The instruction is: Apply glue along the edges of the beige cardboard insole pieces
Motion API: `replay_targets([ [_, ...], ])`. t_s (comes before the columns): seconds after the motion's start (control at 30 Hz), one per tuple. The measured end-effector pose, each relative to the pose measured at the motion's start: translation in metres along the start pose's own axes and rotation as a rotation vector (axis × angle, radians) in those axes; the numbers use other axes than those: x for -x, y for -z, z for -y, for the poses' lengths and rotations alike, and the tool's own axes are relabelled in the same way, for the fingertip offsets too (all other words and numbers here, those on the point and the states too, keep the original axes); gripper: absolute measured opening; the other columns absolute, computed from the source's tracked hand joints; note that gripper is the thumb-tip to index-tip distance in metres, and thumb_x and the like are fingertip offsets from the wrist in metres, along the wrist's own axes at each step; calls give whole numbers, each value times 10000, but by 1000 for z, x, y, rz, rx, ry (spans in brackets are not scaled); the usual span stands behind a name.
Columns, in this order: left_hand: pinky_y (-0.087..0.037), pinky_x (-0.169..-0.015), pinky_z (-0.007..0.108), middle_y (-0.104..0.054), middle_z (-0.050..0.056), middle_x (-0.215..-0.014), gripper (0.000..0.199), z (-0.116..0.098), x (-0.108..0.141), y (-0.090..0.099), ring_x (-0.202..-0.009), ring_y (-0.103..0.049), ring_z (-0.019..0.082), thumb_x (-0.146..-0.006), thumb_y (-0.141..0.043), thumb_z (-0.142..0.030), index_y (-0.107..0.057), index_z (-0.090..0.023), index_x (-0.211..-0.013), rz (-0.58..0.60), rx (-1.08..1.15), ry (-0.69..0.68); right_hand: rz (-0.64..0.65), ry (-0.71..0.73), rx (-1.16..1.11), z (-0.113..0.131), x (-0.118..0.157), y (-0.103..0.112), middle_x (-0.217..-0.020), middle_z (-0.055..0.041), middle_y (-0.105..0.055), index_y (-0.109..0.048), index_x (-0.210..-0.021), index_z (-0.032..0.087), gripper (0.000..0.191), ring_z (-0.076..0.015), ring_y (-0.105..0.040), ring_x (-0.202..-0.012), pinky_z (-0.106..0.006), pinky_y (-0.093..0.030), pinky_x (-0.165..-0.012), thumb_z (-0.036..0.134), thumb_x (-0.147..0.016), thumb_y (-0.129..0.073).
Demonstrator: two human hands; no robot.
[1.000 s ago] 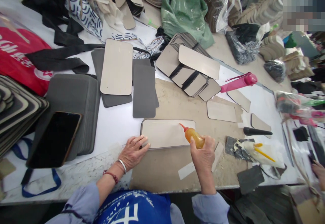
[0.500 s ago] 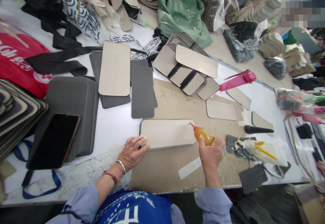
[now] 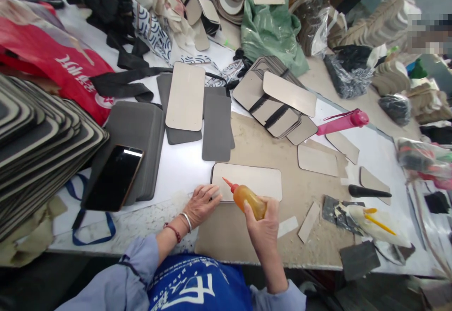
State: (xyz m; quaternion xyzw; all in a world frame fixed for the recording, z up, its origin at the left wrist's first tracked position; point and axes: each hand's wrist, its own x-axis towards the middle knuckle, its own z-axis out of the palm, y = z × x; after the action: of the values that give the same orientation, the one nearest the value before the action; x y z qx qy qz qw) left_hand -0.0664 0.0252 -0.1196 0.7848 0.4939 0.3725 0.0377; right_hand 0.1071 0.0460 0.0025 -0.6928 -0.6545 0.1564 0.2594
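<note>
Near the bench's (image 3: 160, 217) front edge, right hand (image 3: 263, 228) wraps bottle (image 3: 251, 202); left hand (image 3: 202, 203), half-curled, steadies board's (image 3: 261, 181) near-left corner. Oversqueezing could smear fingertips.

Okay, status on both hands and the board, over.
Right hand gripping amber bottle, red nozzle over beige board. Left hand at board's left end. Nothing seen blocking the board's top besides bottle and hands.

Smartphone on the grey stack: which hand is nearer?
Left. The left hand touches the beige board, right of the smartphone; the right hand, holding the amber squeeze bottle, is farther right.
</note>
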Motion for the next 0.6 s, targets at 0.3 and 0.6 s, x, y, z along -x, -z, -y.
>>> replay_targets([
  [0.3,-457,-836,329,-638,68,-982,189,5,6,-6,-1010,-532,175,-813,-565,-93,-576,-171,-985,15,92,-47,70,134,183,12,9,-8,-868,-38,-486,-477,-918,217,147,-184,-536,-772,-307,-482,-627,302,-810,-528],
  [0.6,-449,-878,352,-628,89,-1028,246,5,4,1,-1056,-512,201,-809,-531,-58,-581,-154,-1030,85,111,-48,-95,-76,369,-46,-11,30,-868,-50,-481,-475,-867,215,249,-201,-514,-730,-317,-440,-582,448,-790,-515],
])
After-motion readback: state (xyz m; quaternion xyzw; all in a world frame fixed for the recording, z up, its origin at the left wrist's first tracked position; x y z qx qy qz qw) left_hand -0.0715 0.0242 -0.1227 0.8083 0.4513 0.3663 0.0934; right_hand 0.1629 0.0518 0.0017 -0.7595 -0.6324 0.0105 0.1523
